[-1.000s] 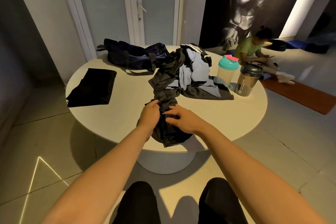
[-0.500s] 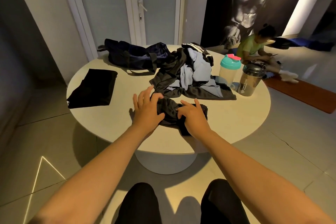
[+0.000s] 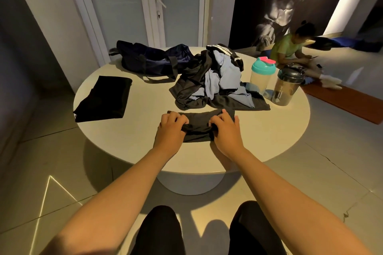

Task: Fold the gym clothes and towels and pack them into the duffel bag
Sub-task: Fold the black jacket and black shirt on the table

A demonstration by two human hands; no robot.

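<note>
SEATED AT A ROUND WHITE TABLE [image 3: 269, 141], a person folds a dark garment [image 3: 200, 123], which lies flat just in front of the pile of clothes [image 3: 215, 83] and close to the pile's lower hem. The garment forms a narrow band with its long axis running left to right, parallel to the table's near edge. The left hand [image 3: 170, 130] grips the band's left end, knuckles up and fingers curled tightly into the cloth. The right hand [image 3: 226, 130] clutches the right end in the same way (the fabric between the two hands rises in a low, bunched ridge).

Behind the pile and to its left sits the navy duffel bag [image 3: 153, 60], also lying left to right, its right end against the heap and a strap trailing forward. A folded black garment [image 3: 103, 99] rests well to the left of the pile. Just right of the pile stands a teal-lidded bottle [image 3: 262, 74], with a dark bottle [image 3: 287, 87] beside it. Farther right of the pile, off the table, a person in a green top [image 3: 288, 49] sits on the floor.
</note>
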